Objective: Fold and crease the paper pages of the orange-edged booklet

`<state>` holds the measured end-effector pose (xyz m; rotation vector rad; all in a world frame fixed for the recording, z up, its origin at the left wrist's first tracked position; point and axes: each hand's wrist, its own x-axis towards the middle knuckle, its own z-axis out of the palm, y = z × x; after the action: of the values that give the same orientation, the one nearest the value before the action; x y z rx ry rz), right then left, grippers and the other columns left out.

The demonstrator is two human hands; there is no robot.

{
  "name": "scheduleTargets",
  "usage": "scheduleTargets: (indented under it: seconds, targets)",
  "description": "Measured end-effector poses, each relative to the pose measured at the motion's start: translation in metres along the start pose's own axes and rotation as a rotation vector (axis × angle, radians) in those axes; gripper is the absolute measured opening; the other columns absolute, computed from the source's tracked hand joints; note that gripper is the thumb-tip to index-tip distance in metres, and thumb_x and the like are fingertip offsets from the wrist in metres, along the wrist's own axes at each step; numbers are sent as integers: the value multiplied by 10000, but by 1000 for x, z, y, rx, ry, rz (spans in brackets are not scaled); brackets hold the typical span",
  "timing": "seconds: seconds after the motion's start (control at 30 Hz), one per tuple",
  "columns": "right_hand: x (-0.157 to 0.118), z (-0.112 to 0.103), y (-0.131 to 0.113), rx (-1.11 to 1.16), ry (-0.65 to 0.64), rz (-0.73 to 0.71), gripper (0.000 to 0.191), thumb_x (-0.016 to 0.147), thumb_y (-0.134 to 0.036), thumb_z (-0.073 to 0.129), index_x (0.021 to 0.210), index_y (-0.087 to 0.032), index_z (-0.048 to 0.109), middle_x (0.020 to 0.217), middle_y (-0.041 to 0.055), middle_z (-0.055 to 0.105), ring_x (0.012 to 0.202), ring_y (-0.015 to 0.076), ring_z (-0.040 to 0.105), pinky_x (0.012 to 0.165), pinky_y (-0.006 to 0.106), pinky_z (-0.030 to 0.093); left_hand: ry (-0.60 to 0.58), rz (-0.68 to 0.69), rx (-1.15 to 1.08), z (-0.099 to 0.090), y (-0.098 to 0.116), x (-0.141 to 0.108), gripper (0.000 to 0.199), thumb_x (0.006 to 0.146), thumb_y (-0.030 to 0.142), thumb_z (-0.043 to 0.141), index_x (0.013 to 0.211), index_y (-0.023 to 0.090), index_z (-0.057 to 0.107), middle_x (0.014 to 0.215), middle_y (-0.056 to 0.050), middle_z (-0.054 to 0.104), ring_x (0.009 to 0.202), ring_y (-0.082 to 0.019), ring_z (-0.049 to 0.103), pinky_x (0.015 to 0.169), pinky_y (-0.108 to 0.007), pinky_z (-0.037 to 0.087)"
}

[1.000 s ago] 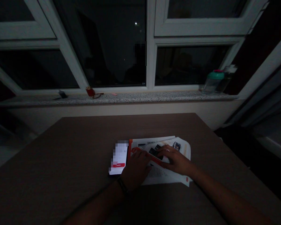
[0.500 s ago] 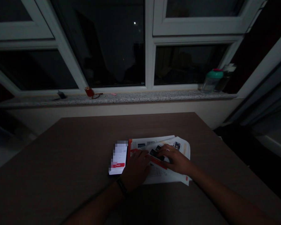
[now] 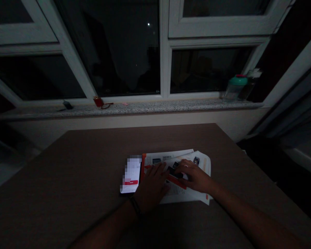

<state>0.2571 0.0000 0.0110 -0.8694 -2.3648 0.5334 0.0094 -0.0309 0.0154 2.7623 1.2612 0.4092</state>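
Right hand (image 3: pixel 194 177): curled, aimed at ten o'clock, fingertips on the printed pages (image 3: pixel 176 197); I can't tell whether they pinch.
Left hand (image 3: pixel 152 185): laid flat, palm down, fingers extended toward one.
Pages: beneath both hands, on the table (image 3: pixel 75 180).
Phone (image 3: pixel 134 174): lit, at the pages' nine o'clock.
Teal-lidded bottle (image 3: pixel 234 90): windowsill (image 3: pixel 150 107), one o'clock.

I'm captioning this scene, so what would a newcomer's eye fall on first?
Probably the glowing phone, lying face up on the dark table just left of the printed sheets. Then the left hand and right hand, both on those sheets. Farther off, a teal-lidded bottle stands near the right end of the windowsill.
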Motion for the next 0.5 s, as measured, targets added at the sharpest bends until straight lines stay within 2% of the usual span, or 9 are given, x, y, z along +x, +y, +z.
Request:
scheduleTargets:
  seconds: [0.5]
  targets:
    - [-1, -2, 2, 8, -7, 19, 253, 857, -156, 622, 1096, -233, 649, 990, 69, 616, 988, 238, 552, 870, 397, 453, -54, -1, 2, -2, 1, -1, 488, 926, 298, 596, 1385, 246, 439, 1546, -100, 324, 1409, -305, 306, 1106, -533, 333]
